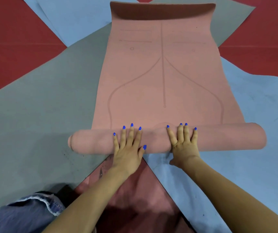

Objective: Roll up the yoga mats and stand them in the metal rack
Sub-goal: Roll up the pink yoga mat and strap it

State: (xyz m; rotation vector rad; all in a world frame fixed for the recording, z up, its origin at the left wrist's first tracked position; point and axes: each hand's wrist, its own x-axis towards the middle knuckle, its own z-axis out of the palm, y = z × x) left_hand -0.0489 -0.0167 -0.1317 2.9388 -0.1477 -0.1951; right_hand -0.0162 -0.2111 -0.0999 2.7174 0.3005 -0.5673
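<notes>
A pink yoga mat (163, 78) lay lengthwise up the middle of the frame, its near end wound into a roll (91, 142) that ran across the lower centre, and its far end curled upward at the top of the frame. Faint alignment lines marked its flat part.

The left hand (128, 148) rested on the roll left of centre, fingers straight and spread over its top, thumb out to the side; its grip was apart, flat against the mat. The right hand (183, 143) pressed on the roll just right of centre, fingers also straight and laid over the crest, grip apart, thumb tucked low at the roll's near side. Both hands wore blue nail polish.

Under the pink mat lay a grey mat (34, 115) at the left and a blue mat (252, 132) at the right, with more blue matting (77, 19) at the upper left, all on a red floor (8, 39). A denim-clad knee (25, 214) showed in the lower left corner.
</notes>
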